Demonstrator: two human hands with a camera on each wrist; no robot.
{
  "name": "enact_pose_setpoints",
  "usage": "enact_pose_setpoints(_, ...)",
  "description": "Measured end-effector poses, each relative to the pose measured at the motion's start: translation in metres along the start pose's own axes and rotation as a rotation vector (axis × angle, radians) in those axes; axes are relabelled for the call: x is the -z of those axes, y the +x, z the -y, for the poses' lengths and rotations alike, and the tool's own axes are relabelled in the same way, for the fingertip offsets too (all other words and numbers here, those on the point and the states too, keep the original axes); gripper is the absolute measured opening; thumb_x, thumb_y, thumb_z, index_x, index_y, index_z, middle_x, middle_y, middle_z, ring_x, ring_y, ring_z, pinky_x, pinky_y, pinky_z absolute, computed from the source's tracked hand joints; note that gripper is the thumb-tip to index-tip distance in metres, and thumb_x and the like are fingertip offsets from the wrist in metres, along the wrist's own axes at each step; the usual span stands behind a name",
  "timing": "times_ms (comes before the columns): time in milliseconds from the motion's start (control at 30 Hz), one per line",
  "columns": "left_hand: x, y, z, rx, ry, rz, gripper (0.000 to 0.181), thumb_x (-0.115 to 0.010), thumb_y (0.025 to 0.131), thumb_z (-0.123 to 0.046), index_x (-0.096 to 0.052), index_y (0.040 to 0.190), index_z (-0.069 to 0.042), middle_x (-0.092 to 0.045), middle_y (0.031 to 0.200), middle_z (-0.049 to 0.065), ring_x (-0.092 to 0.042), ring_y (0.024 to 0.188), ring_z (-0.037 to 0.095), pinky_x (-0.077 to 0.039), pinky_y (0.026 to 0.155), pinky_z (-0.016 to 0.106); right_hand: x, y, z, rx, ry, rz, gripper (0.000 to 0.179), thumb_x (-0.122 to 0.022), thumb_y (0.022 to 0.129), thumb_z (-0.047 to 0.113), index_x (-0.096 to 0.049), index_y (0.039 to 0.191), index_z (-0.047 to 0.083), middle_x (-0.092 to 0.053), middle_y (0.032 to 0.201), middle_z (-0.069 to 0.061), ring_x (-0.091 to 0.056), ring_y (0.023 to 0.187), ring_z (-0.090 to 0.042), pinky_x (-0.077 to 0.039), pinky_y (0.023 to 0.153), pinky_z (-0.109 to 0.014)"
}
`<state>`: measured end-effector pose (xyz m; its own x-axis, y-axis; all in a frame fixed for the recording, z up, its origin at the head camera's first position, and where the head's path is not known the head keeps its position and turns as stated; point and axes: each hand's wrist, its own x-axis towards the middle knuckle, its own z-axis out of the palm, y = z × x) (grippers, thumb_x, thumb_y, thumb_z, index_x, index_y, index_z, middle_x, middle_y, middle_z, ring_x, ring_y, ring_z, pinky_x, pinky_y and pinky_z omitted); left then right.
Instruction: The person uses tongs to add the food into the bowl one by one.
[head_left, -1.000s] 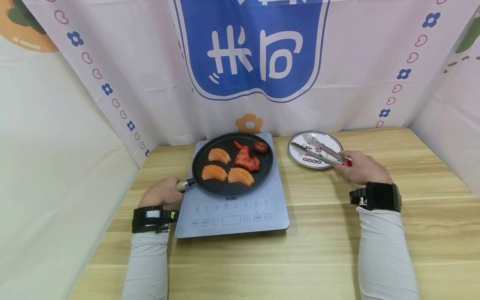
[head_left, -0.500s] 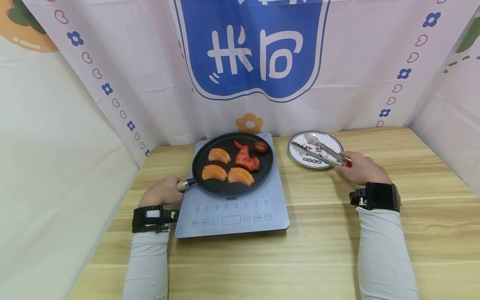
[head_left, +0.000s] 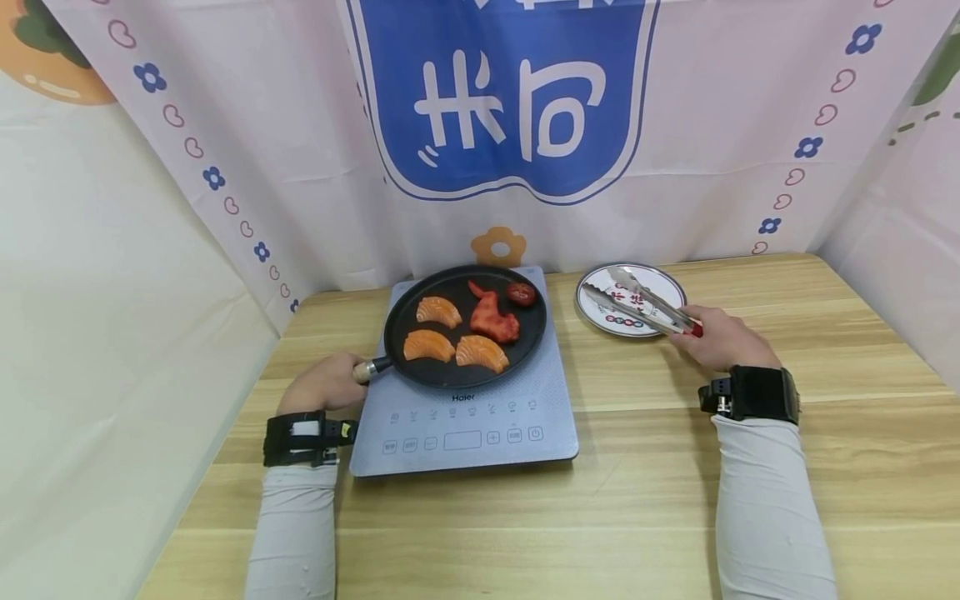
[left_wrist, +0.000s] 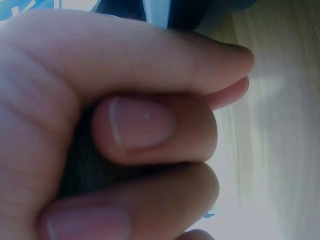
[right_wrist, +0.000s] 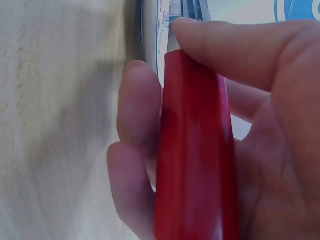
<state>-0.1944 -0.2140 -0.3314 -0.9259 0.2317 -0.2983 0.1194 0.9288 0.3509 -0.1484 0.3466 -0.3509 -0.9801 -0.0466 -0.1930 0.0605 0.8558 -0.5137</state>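
Note:
My left hand (head_left: 322, 385) grips the handle (head_left: 367, 370) of a round black frying pan (head_left: 450, 282). In the left wrist view its fingers curl tightly and hide most of the handle. Three orange salmon slices (head_left: 429, 345), a red chicken wing (head_left: 492, 318) and a dark red round piece (head_left: 521, 293), perhaps tomato, lie in the pan. Metal tongs (head_left: 635, 312) lie slantwise over a white plate (head_left: 588, 317), arms spread apart. My right hand (head_left: 727, 337) holds them at the red grip (right_wrist: 197, 150), thumb and fingers around it in the right wrist view.
Under the pan is a grey induction cooktop (head_left: 465, 458) with touch buttons along its front. The wooden table (head_left: 637, 517) extends in front and to the right. A printed cloth curtain (head_left: 315, 208) closes off the back, with pale cloth at both sides.

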Motion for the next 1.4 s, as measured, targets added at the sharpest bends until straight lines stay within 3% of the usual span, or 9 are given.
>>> enact_pose_setpoints(200,-0.0005,0.0001,0.0003,0.003,0.002,-0.001,0.019,-0.059,0.089,-0.006,-0.051,0.073,-0.014,-0.046,0.067,-0.001,-0.048,0.061,0.018,-0.04,0.057,0.031,-0.0016,0.0019,-0.0019,0.002,-0.017,0.001,0.068,-0.054,0.107,0.036,-0.034,0.159,-0.004,-0.054,0.103,-0.019,-0.054,0.1,-0.037,-0.042,0.079,-0.044)
enact_pose_setpoints(333,-0.0007,-0.0003,0.0002,0.012,0.002,0.002,0.017,-0.059,0.09,-0.006,-0.053,0.075,-0.013,-0.047,0.067,0.0,-0.048,0.061,0.018,-0.04,0.057,0.031,-0.003,0.0034,-0.0033,-0.007,-0.02,0.008,0.07,-0.054,0.107,0.037,-0.033,0.159,-0.004,-0.05,0.09,-0.012,-0.055,0.09,-0.032,-0.039,0.073,-0.039)
enact_pose_setpoints(700,-0.0005,0.0004,0.0001,0.01,0.003,-0.002,0.017,-0.058,0.091,-0.007,-0.053,0.075,-0.013,-0.047,0.068,0.0,-0.049,0.062,0.018,-0.04,0.057,0.031,-0.0045,0.0043,-0.0051,-0.012,0.019,0.033,0.068,-0.056,0.106,0.033,-0.033,0.159,-0.004,-0.057,0.087,-0.01,-0.056,0.08,-0.026,-0.039,0.068,-0.035)
enact_pose_setpoints(800,-0.0008,0.0009,0.0004,0.012,0.003,-0.001,0.018,-0.059,0.091,-0.007,-0.053,0.075,-0.013,-0.047,0.067,0.0,-0.049,0.062,0.019,-0.04,0.057,0.031,-0.0041,0.0038,-0.0052,-0.018,0.018,0.036,0.07,-0.056,0.106,0.033,-0.031,0.159,-0.005,-0.057,0.094,-0.015,-0.056,0.087,-0.03,-0.04,0.072,-0.038)
enact_pose_setpoints(1033,-0.0014,0.0005,0.0011,0.011,0.014,0.0,0.018,-0.059,0.09,-0.007,-0.052,0.075,-0.013,-0.047,0.068,0.0,-0.049,0.062,0.019,-0.04,0.057,0.031,-0.0035,0.0039,-0.005,-0.029,0.006,0.03,0.073,-0.055,0.106,0.036,-0.03,0.16,-0.004,-0.051,0.127,-0.028,-0.048,0.113,-0.045,-0.045,0.095,-0.058)
enact_pose_setpoints(1400,-0.0008,0.0017,0.0014,0.009,0.01,0.001,0.018,-0.059,0.089,-0.006,-0.051,0.075,-0.014,-0.047,0.067,0.0,-0.049,0.062,0.019,-0.04,0.057,0.031,-0.0022,0.0034,-0.0048,-0.041,0.01,0.036,0.075,-0.055,0.106,0.037,-0.028,0.161,-0.005,-0.047,0.142,-0.033,-0.046,0.119,-0.048,-0.038,0.111,-0.073)
